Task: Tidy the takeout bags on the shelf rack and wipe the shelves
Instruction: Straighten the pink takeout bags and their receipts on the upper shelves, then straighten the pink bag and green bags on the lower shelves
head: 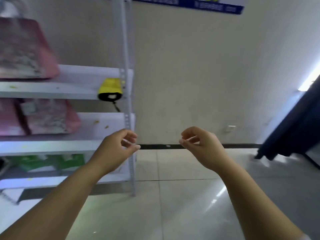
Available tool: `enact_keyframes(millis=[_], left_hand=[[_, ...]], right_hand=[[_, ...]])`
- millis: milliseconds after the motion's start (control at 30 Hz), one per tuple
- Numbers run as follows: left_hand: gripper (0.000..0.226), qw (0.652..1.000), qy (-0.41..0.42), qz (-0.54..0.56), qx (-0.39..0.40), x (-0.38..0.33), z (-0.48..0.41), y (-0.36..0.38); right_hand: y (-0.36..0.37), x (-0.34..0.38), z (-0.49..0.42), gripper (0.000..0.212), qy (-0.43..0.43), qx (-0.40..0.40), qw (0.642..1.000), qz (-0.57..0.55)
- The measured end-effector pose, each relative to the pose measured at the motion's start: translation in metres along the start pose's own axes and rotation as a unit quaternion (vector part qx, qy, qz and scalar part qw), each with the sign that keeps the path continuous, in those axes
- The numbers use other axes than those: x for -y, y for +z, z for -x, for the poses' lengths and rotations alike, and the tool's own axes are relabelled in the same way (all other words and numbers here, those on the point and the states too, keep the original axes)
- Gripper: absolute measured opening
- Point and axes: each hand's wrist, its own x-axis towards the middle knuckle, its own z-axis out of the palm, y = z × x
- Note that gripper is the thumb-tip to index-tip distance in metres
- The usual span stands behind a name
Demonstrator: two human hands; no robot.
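Observation:
A white metal shelf rack point(127, 94) stands at the left. A pink takeout bag point(26, 52) sits on its upper shelf, and a yellow and black pouch point(110, 89) lies at that shelf's right end. Pink bags point(50, 118) fill the left of the middle shelf, and green bags point(52, 162) lie on the lower shelf. My left hand point(116, 149) hovers in front of the rack's right post, fingers loosely curled, holding nothing. My right hand point(200, 144) floats to the right over the floor, fingers also loosely curled and empty.
Small yellow-green crumbs dot the shelf boards point(97, 121). A pale wall with a socket point(231, 129) stands behind. A dark blue curtain or furniture piece point(290, 129) leans at the right. Glossy grey floor tiles point(173, 205) spread below.

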Motion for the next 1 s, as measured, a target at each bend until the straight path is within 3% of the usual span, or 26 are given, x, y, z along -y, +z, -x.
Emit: enact_keyframes(millis=[433, 767, 1000], left_hand=[[0.012, 0.986, -0.114, -0.096, -0.075, 0.182, 0.099, -0.269], [0.011, 0.970, -0.177, -0.114, -0.125, 0.282, 0.111, -0.369], [0.012, 0.953, -0.222, -0.166, -0.119, 0.352, 0.078, -0.436]], right_hand=[[0.245, 0.218, -0.052, 0.021, -0.137, 0.167, 0.976, 0.029], [0.363, 0.306, -0.112, 0.032, -0.187, 0.247, 0.949, 0.059], [0.466, 0.346, -0.187, 0.035, -0.188, 0.288, 0.938, 0.039]])
